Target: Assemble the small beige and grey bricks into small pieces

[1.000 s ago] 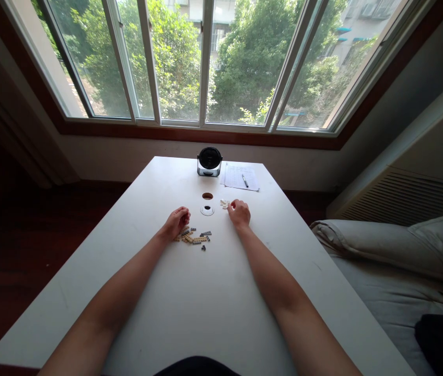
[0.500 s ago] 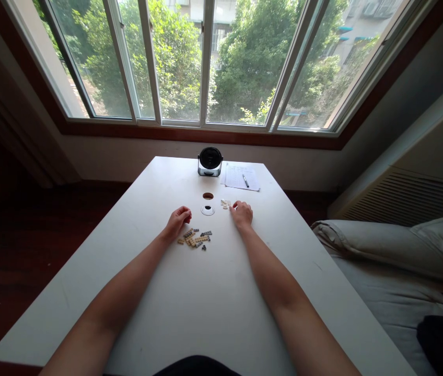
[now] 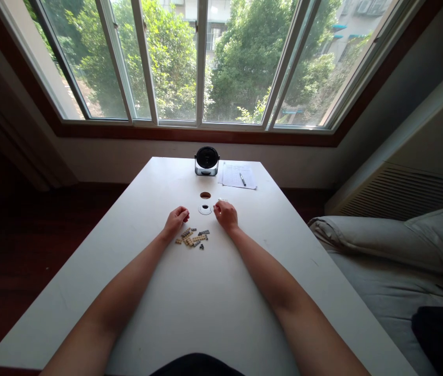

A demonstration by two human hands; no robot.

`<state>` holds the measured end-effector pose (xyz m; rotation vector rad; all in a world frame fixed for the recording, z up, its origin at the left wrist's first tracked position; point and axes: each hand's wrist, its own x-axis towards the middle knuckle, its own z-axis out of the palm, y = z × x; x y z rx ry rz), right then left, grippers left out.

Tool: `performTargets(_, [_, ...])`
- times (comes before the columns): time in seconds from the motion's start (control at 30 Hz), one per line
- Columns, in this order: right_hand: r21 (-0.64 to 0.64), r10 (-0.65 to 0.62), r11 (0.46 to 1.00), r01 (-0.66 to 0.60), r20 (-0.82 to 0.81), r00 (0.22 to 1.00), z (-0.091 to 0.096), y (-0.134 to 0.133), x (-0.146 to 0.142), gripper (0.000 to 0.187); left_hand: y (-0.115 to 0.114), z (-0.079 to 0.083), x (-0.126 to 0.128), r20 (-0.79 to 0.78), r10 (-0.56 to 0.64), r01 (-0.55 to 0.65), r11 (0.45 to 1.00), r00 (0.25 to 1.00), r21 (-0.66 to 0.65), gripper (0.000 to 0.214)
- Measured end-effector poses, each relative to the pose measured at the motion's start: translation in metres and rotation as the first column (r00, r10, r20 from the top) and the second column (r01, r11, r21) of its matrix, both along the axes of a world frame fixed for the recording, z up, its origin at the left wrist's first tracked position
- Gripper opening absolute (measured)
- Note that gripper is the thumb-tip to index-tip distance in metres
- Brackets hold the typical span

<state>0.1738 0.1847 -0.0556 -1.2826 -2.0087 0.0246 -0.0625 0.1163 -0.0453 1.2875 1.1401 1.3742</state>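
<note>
A loose pile of tan and grey toy building bricks (image 3: pixel 199 238) lies on the white table. My left hand (image 3: pixel 176 219) rests just beyond its left side, thumb and fingers pressed together; anything between them is too small or hidden to make out. Across from it, my right hand (image 3: pixel 226 214) is curled closed beside the round metal-looking ring (image 3: pixel 205 210), its fingertips pointing left. What it holds, if anything, I cannot see. Behind the right hand, a few small pale pieces (image 3: pixel 223 199) show, mostly covered by the hand.
Beyond the ring is a round hole (image 3: pixel 205 195) in the table (image 3: pixel 201 303). A small black fan (image 3: pixel 207 160) stands at the far edge, with paper sheets (image 3: pixel 235 176) and a pen (image 3: pixel 242 179) to its right. A cushioned seat (image 3: pixel 378 282) lies along the right.
My right hand has moved left from the small pale pieces towards the ring and now hides most of them. The left hand keeps its place and pinch. The view has shifted slightly.
</note>
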Motion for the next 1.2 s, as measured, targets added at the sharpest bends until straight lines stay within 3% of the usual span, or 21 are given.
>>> performTargets(0.1, [0.018, 0.181, 0.983, -0.184, 0.112, 0.977, 0.003, -0.018, -0.01, 0.014, 0.003, -0.004, -0.002, 0.012, 0.006, -0.006, 1.0, 1.0, 0.007, 0.021])
performTargets(0.27, [-0.033, 0.41, 0.912, -0.409, 0.078, 0.909, 0.005, -0.055, -0.018, 0.009, 0.005, -0.01, -0.003, 0.028, 0.067, -0.068, 0.997, 0.997, 0.041, 0.02])
performTargets(0.47, [-0.049, 0.573, 0.819, -0.571, 0.094, 0.814, 0.013, -0.088, -0.027, 0.015, 0.004, -0.009, -0.003, 0.014, 0.037, -0.038, 0.998, 0.999, 0.059, 0.019])
performTargets(0.53, [-0.045, 0.573, 0.819, -0.572, 0.111, 0.812, 0.015, -0.094, -0.032, 0.019, 0.003, -0.007, -0.004, -0.016, -0.005, 0.006, 0.999, 1.0, 0.047, 0.019])
performTargets(0.73, [-0.072, 0.458, 0.889, -0.453, 0.183, 0.87, 0.015, -0.106, -0.044, 0.03, 0.001, -0.003, -0.006, -0.015, -0.041, 0.041, 0.999, 0.999, 0.032, 0.018])
performTargets(0.9, [-0.085, 0.482, 0.876, -0.474, 0.185, 0.857, 0.013, -0.105, -0.043, 0.014, 0.0, -0.004, -0.007, 0.033, -0.045, 0.044, 0.998, 0.998, 0.038, 0.017])
performTargets(1.2, [-0.114, 0.445, 0.895, -0.432, 0.146, 0.884, 0.007, -0.095, -0.044, 0.021, 0.003, -0.008, -0.009, 0.099, -0.047, 0.042, 0.997, 0.994, 0.057, 0.017])
